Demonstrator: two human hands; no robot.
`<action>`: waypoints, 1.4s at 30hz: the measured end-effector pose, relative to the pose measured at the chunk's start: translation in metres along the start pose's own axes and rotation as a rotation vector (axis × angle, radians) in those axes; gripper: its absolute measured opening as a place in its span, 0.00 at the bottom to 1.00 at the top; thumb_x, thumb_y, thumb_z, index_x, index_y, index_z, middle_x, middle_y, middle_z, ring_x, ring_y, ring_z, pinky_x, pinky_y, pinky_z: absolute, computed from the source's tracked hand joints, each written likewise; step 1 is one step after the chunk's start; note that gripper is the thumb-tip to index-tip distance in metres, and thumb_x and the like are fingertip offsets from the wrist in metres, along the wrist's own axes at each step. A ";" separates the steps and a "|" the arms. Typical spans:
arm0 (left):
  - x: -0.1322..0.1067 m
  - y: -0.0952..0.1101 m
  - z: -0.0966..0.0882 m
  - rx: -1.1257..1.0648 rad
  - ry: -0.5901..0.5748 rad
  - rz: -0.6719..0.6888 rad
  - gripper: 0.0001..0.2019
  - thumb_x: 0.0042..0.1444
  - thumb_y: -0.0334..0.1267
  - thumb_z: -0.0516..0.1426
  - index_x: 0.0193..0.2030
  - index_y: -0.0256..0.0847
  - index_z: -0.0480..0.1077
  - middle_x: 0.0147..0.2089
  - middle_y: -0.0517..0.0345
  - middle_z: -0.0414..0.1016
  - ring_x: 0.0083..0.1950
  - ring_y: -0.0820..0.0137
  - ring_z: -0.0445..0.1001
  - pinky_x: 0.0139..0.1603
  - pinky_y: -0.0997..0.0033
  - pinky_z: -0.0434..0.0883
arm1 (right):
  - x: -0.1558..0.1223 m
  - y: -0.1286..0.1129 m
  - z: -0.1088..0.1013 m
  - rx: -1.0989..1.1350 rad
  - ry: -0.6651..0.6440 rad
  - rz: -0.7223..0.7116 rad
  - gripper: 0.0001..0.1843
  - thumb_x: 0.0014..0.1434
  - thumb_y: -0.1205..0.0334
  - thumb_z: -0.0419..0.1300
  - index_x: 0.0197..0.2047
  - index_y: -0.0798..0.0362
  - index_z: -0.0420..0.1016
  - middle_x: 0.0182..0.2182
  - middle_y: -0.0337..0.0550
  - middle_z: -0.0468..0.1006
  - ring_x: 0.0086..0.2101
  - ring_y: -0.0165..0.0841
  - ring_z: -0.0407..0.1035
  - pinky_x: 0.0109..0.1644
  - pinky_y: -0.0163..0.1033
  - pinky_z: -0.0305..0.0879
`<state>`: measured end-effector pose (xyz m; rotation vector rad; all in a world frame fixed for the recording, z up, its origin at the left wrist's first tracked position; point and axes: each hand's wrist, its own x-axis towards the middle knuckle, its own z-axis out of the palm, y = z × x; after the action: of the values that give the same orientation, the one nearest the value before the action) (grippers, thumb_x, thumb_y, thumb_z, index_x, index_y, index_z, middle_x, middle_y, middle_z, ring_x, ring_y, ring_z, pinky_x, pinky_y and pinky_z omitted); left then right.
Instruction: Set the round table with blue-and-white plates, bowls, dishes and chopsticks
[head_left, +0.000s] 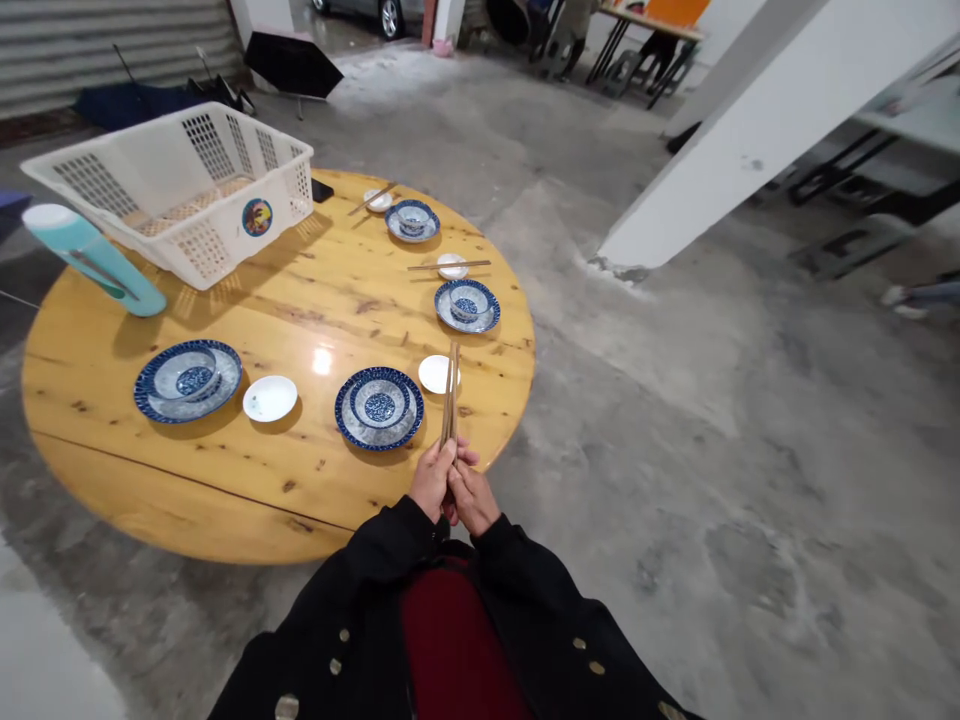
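Observation:
Several wooden chopsticks (pixel 449 405) stick up and forward from my two closed hands, close to the table's near right edge. My left hand (pixel 431 482) grips them from the left side, thumb on top. Against it, my right hand (pixel 474 498) is closed round their lower part; the lower ends are hidden. Beyond the hands, the chopstick tips overlap a small white dish (pixel 433 374) in the view. Left of it is a blue-and-white plate (pixel 343 420) with a matching bowl (pixel 379 403) on it.
On the round wooden table (pixel 225 480) stand a white plastic basket (pixel 225 235), a turquoise bottle (pixel 97 262) and another white dish (pixel 270 398). Further settings include a plate (pixel 490 318) and chopsticks (pixel 472 264) across a dish. A white pillar (pixel 720 150) rises at right.

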<state>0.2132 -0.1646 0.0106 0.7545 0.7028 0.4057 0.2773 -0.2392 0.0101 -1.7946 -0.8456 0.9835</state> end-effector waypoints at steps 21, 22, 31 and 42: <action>0.029 -0.057 0.135 0.227 -0.167 -0.060 0.29 0.55 0.63 0.58 0.48 0.37 0.67 0.35 0.56 0.77 0.14 0.74 0.70 0.09 0.76 0.62 | -0.015 0.055 -0.161 0.510 -0.258 -0.015 0.29 0.54 0.31 0.59 0.34 0.51 0.66 0.18 0.35 0.69 0.12 0.25 0.59 0.13 0.31 0.51; 0.035 -0.059 0.151 0.209 -0.177 -0.057 0.28 0.54 0.61 0.60 0.47 0.37 0.67 0.36 0.55 0.77 0.15 0.76 0.70 0.11 0.76 0.63 | -0.017 0.058 -0.178 0.536 -0.249 -0.011 0.28 0.54 0.32 0.60 0.33 0.52 0.66 0.18 0.34 0.69 0.12 0.25 0.59 0.13 0.31 0.51; 0.095 -0.047 0.273 -0.169 -0.188 -0.018 0.20 0.50 0.49 0.68 0.41 0.35 0.71 0.23 0.66 0.67 0.21 0.81 0.65 0.23 0.81 0.65 | -0.035 0.081 -0.285 0.753 -0.336 0.074 0.26 0.54 0.38 0.65 0.32 0.54 0.67 0.15 0.34 0.70 0.11 0.21 0.54 0.15 0.29 0.47; 0.171 -0.049 0.327 -0.038 0.079 0.119 0.26 0.48 0.61 0.65 0.26 0.39 0.64 0.12 0.73 0.51 0.12 0.84 0.44 0.14 0.79 0.41 | 0.021 0.096 -0.325 1.250 -0.092 0.437 0.21 0.57 0.44 0.65 0.34 0.56 0.76 0.26 0.42 0.80 0.24 0.28 0.74 0.29 0.32 0.73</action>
<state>0.5689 -0.2581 0.0711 0.7497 0.7240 0.5581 0.5866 -0.3793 0.0086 -0.8181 0.2005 1.4216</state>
